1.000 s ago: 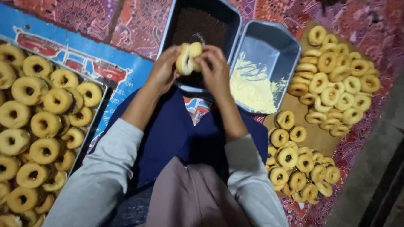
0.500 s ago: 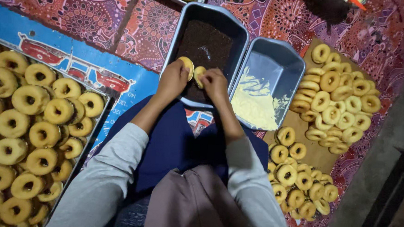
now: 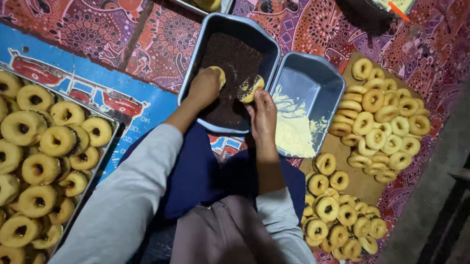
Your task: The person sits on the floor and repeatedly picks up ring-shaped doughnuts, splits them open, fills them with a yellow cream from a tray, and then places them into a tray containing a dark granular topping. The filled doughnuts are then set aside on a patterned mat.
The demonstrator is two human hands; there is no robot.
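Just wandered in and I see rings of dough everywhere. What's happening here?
A person sits on a patterned mat, each hand pressing a doughnut into a grey tray of dark sprinkles. The left hand holds one doughnut, the right hand another. Beside it a second tray holds pale cream. Plain doughnuts fill a tray at the left; finished ones lie on brown paper at the right.

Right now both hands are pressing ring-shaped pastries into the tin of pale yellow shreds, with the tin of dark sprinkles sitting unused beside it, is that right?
Not quite. The head view shows the left hand and right hand each pressing a ring pastry into the tin of dark sprinkles. The tin of pale yellow shreds is the one sitting unused beside it.
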